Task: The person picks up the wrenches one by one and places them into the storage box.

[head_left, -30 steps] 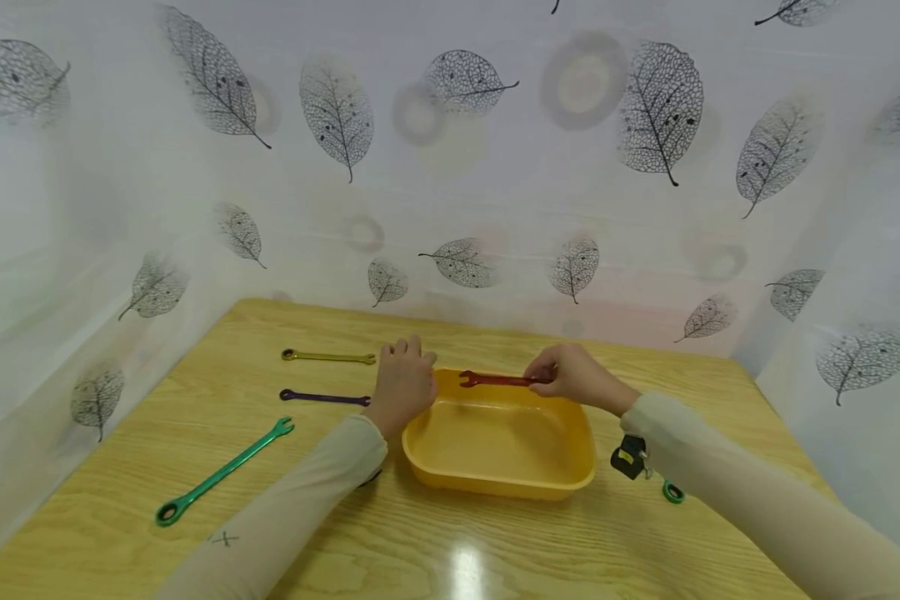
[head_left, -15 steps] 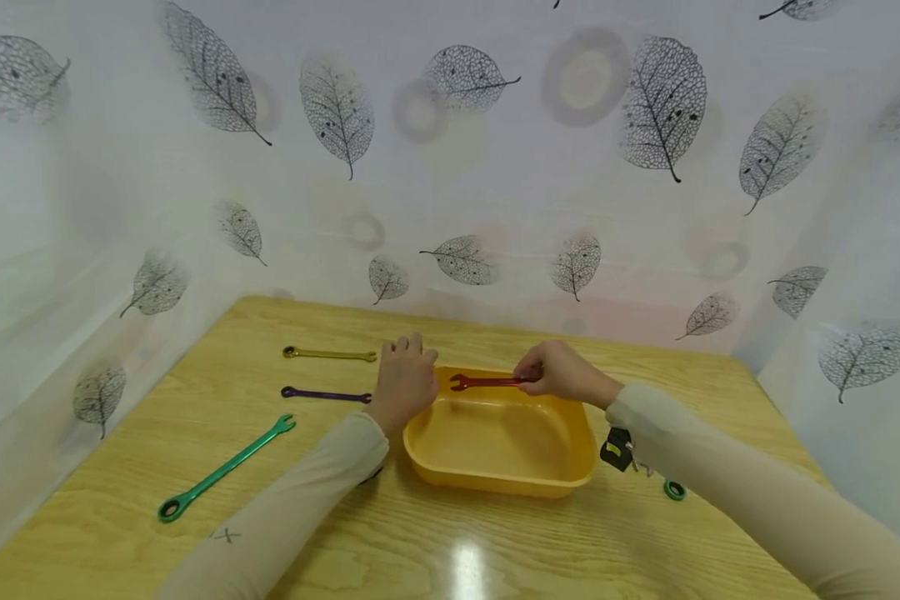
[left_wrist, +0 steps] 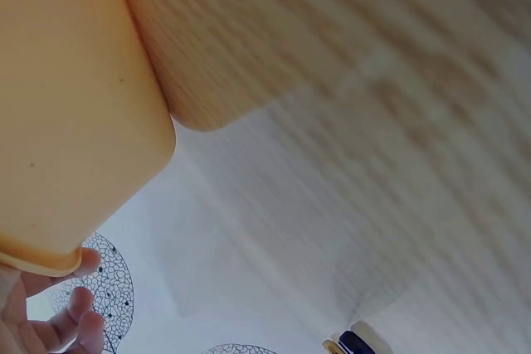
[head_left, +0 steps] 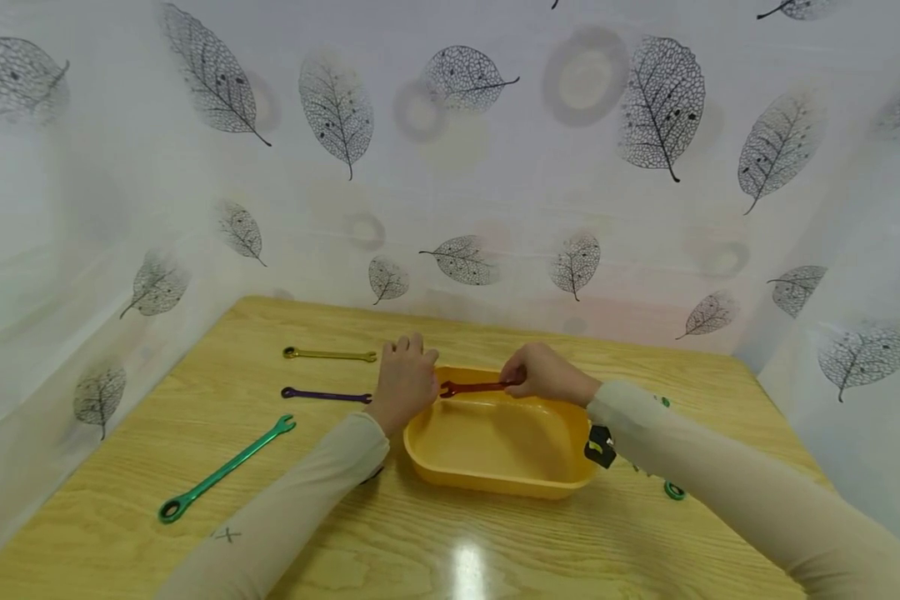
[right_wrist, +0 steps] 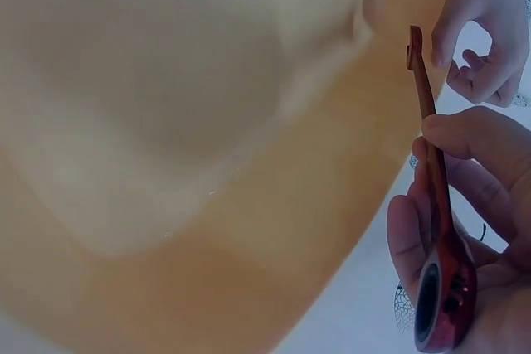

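Observation:
My right hand (head_left: 547,372) pinches a red combination wrench (head_left: 471,387) between thumb and fingers. It is held over the back part of a yellow plastic basin (head_left: 495,479), with its open end toward the left. In the right wrist view, the dark ring end of the red wrench (right_wrist: 444,296) lies near the palm. My left hand (head_left: 405,379) grips the basin's rim at the back left corner, thumb on the inner side. The left wrist view has that hand's fingertips (left_wrist: 83,321) at the rim, beside the basin's outer wall (left_wrist: 75,105).
Left of the basin lie a gold wrench (head_left: 330,355), a purple wrench (head_left: 326,395) and a larger green wrench (head_left: 225,469) on the wooden table (head_left: 420,550). A green ring end (head_left: 674,490) shows beside my right sleeve, which hides more. A leaf-patterned curtain (head_left: 480,167) hangs behind.
My right hand has moved left with the red wrench, bringing its open end closer to my left hand. The left hand and the basin have stayed put.

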`<state>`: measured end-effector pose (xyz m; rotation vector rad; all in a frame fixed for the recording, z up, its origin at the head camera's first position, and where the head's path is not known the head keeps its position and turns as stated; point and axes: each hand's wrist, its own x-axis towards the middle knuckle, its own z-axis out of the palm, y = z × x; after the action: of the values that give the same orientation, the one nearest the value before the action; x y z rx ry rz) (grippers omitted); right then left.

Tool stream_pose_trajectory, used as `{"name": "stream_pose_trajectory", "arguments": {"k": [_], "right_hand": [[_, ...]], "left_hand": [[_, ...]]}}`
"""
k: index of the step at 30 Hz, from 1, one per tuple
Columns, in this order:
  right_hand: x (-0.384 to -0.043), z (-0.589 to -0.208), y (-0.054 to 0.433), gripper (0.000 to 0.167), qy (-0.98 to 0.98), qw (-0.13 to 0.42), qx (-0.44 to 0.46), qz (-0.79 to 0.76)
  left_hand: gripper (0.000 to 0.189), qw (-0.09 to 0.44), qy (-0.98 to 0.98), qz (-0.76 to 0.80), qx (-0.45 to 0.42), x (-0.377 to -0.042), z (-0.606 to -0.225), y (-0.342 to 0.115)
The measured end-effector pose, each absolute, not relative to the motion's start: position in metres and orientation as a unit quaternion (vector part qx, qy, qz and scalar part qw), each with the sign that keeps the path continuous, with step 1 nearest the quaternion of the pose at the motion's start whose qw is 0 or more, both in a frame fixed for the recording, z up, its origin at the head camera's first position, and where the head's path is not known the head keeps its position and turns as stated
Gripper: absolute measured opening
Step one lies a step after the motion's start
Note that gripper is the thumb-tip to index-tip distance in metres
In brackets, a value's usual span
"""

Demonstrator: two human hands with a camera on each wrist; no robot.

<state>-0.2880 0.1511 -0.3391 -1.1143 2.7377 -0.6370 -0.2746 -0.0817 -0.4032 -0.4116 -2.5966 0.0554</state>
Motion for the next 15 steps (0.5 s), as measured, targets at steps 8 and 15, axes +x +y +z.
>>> {"name": "stream_pose_trajectory", "arguments": {"k": [8,15], "right_hand": [[-0.287,-0.342,0.141,0.01,0.905,0.07,-0.36,-0.218],[-0.288,-0.35,0.136,0.01,0.904,0.073,-0.363,-0.214]], "left_hand": [[0.015,0.258,-0.954,0.022,-0.153,-0.274,-0.403,-0.082],[0.016,0.258,-0.954,0.022,-0.152,-0.274,-0.403,-0.081]]}}
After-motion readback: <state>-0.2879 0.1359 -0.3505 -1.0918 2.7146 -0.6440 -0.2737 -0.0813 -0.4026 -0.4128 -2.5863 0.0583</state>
